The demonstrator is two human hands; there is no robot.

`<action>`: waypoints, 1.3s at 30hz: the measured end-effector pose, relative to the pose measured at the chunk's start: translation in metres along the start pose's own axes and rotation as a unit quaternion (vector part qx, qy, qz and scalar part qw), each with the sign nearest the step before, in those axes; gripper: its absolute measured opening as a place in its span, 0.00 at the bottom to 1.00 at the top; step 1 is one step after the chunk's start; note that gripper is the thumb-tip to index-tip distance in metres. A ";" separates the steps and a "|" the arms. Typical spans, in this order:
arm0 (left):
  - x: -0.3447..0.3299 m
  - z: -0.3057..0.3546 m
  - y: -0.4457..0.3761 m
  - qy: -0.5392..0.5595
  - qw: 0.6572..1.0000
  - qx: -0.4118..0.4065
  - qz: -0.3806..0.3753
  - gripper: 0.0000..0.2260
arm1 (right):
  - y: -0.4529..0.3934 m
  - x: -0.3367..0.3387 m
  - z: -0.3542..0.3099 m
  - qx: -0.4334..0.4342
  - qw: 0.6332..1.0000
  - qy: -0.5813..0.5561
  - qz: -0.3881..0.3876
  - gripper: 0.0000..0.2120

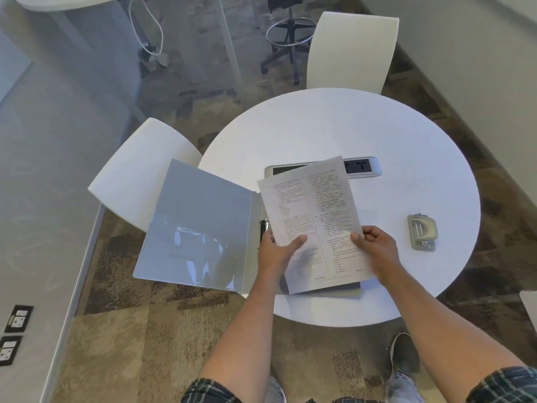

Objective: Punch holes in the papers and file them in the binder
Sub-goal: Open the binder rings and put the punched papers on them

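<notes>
A printed paper sheet [313, 210] is held tilted above the right half of an open grey binder [197, 225]. My left hand [276, 251] pinches its lower left edge, thumb on top. My right hand [374, 245] pinches its lower right edge. The binder's left cover hangs off the table's left edge; its metal rings [264, 228] show just left of the paper. A grey hole punch [422, 232] lies on the table to the right, apart from both hands.
The round white table [334, 126] carries a built-in power outlet strip [363, 166] behind the paper. White chairs stand at the far side [351, 50] and at the left [139, 175]. A stool [287, 36] stands further back.
</notes>
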State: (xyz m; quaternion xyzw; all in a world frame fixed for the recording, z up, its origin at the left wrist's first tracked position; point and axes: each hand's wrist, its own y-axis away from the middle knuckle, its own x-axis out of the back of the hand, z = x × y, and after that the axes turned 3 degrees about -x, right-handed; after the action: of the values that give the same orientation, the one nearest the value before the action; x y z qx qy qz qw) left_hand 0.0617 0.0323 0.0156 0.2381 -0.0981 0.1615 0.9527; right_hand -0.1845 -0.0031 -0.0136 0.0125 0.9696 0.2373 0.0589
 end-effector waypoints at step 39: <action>0.036 0.017 -0.017 0.124 0.983 0.023 -0.132 0.23 | 0.002 -0.038 -0.043 -0.106 0.992 -0.019 -0.063 0.25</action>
State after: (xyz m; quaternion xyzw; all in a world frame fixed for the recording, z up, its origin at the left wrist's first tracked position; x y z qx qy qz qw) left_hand 0.0989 0.0194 0.0329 0.2492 0.0563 0.0651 0.9646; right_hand -0.1521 -0.0226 0.0292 -0.0502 0.9366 0.3339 0.0934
